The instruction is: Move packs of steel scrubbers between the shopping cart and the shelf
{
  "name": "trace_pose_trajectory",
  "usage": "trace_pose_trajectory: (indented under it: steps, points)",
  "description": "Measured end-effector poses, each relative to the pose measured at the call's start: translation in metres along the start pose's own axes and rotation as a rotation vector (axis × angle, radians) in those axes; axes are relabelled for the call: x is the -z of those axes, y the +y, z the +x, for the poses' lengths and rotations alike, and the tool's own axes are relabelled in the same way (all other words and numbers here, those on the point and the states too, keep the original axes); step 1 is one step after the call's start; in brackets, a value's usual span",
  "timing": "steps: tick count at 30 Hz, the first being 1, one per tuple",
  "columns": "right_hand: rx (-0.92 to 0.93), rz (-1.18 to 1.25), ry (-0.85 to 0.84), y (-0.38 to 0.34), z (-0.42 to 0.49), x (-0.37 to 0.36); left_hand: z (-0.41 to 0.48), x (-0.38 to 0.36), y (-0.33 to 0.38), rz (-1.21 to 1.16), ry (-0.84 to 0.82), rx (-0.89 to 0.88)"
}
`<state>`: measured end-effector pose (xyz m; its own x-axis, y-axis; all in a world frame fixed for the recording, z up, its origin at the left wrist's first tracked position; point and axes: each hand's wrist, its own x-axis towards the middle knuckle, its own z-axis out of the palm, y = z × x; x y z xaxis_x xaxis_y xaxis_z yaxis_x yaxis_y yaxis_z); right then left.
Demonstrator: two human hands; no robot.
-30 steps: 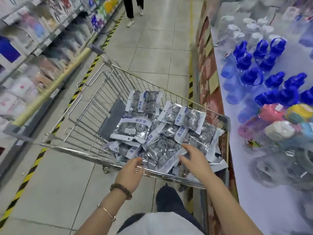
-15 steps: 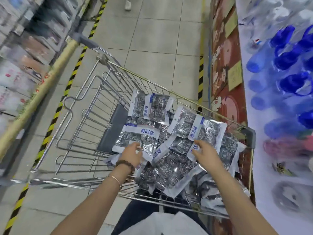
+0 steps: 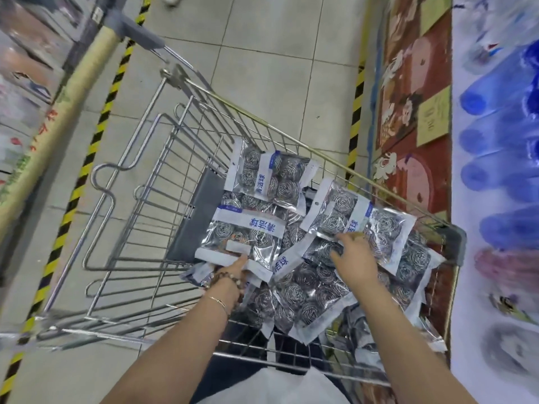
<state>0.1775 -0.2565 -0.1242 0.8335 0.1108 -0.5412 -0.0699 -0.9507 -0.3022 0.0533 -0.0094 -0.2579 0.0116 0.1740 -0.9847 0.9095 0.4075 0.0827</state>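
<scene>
A wire shopping cart (image 3: 140,234) holds several clear packs of steel scrubbers with white and blue labels. My left hand (image 3: 230,272) reaches under the near edge of the left pack (image 3: 245,237); its fingers are hidden below the white strip. My right hand (image 3: 351,259) lies on the near edge of the right pack (image 3: 358,220), fingers curled at its rim. A third pack (image 3: 269,173) lies at the far side of the pile. Others (image 3: 309,295) lie underneath.
A low shelf (image 3: 495,287) on the right carries blurred blue bottles (image 3: 495,173). Its red front panel (image 3: 414,112) stands right beside the cart. Another shelf with a yellow rail (image 3: 58,112) runs along the left. Tiled floor (image 3: 262,68) lies ahead.
Both hands went from the cart's near rim down into the pile. The left hand slid under the left pack's edge and the right hand settled on the right pack. My view tilted down.
</scene>
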Motion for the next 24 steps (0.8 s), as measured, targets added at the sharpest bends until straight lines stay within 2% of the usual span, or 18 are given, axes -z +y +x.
trace_pose_trajectory:
  steps: [1, 3, 6, 10, 15, 18, 20, 21, 23, 24]
  points:
    - [-0.003, -0.011, 0.008, 0.0, 0.0, -0.001, -0.004, -0.001, 0.002, -0.003, 0.007, 0.035]
    - [-0.001, -0.017, 0.014, 0.0, -0.001, -0.003, -0.043, -0.005, 0.015, 0.022, 0.106, -0.029]
    - [0.015, -0.033, -0.002, -0.001, -0.001, -0.003, -0.099, -0.012, 0.027, 0.255, 0.373, -0.352]
    - [0.089, -0.007, -0.039, -0.013, -0.001, -0.002, -0.144, -0.005, 0.026, 0.176, 0.354, -0.725]
    - [0.223, 0.29, 0.044, -0.05, -0.008, 0.015, -0.214, 0.018, 0.047, -0.109, 0.197, -0.942]
    - [0.308, 0.52, 0.142, -0.069, -0.014, 0.038, -0.251, 0.043, 0.061, -0.229, -0.054, -1.055]
    - [0.368, 0.648, 0.071, -0.081, -0.019, 0.054, -0.269, 0.05, 0.076, -0.281, -0.304, -1.089]
    - [0.395, 0.69, -0.011, -0.088, -0.023, 0.061, -0.286, 0.046, 0.089, -0.289, -0.375, -1.062]
    - [0.422, 0.734, -0.178, -0.098, -0.029, 0.067, -0.242, 0.07, 0.096, -0.283, -0.47, -1.043]
    - [0.411, 0.753, -0.242, -0.099, -0.03, 0.068, -0.2, 0.094, 0.085, -0.429, -0.529, -0.992]
